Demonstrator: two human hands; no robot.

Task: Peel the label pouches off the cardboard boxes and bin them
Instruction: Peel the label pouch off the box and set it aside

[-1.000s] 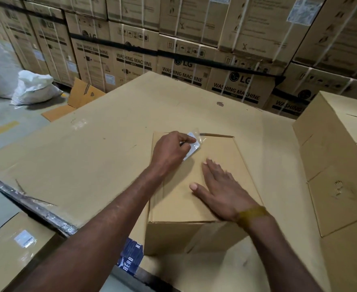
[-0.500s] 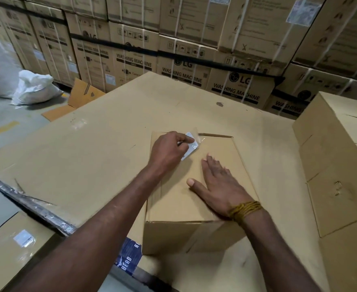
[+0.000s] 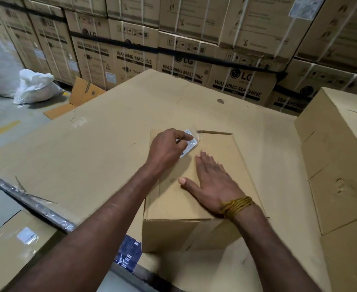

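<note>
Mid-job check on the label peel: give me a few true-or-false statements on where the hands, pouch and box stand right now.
1. The left hand pinches the label pouch at the far edge of the small box. True.
2. The right hand grips the pouch too. False: it lies flat on the box top, fingers straight.
3. The pouch already lies in a bin. False: it is still at the box, in the left hand.
4. Another label sits on the lower-left box. True.
5. The right wrist carries a yellow thread band. True.

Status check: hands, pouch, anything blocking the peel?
Left hand pinches label pouch, partly lifted at the box's far edge. Right hand flat, pressing down on small cardboard box. Nothing in the way; no bin in view.
</note>
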